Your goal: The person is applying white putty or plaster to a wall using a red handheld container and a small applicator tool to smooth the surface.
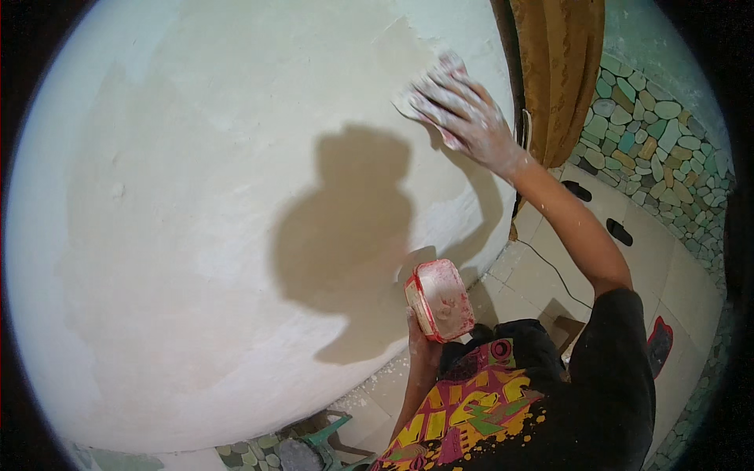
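My right hand (468, 118), coated in white paste, is pressed near the upper right part of a white wall (194, 206). Under its fingers is a flat, paste-smeared spreading tool (449, 139) with pinkish-red parts; my hand hides most of its shape. Lower down, my left hand (421, 338) holds a red-rimmed plastic tub (440, 300) from below and the side. White paste coats the tub's inside, with a small lump near its lower end. Damp-looking beige patches and whiter areas spread over the wall, and my shadow falls across its middle.
A brown curtain (556, 76) hangs beside the wall's right edge. On the tiled floor (642, 271) lie black slippers (619, 232) and a thin cable (556, 272). White specks dot the floor along the wall, near a green plastic object (327, 433). Pebble-patterned stonework (654, 132) lies beyond.
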Tool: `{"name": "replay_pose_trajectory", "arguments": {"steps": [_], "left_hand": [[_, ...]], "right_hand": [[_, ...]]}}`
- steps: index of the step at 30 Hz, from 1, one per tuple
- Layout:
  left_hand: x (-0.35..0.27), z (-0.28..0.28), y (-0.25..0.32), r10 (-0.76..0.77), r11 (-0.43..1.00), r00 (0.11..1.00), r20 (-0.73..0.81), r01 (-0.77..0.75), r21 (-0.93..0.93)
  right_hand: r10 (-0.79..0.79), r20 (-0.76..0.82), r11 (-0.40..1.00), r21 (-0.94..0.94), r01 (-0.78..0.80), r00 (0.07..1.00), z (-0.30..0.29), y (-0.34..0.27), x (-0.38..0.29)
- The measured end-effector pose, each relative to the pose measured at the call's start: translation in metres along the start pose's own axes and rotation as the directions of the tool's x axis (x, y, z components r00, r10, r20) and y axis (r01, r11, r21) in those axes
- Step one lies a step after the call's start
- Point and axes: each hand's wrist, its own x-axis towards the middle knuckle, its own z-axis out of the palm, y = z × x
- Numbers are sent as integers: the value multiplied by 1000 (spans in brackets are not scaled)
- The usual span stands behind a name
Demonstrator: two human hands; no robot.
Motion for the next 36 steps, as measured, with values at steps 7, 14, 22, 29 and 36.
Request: {"name": "replay_pose_trajectory", "arguments": {"steps": [7,14,22,29,36], "left_hand": [[3,1,5,-82,995,997,11,81,52],[11,-13,-3,-43,998,995,85,40,38],[-6,9,11,-110,991,993,48,106,82],[3,0,7,-93,994,992,80,88,57],[2,-7,3,-64,997,998,6,64,-30]], "right_hand": [[198,237,970,90,-225,951,-21,0,-56],[199,-17,263,964,-37,980,-74,45,88],[498,63,828,263,-495,865,-31,-79,91],[108,253,931,315,-187,961,-38,-55,49],[36,96,989,-148,-22,995,-72,37,61]]}}
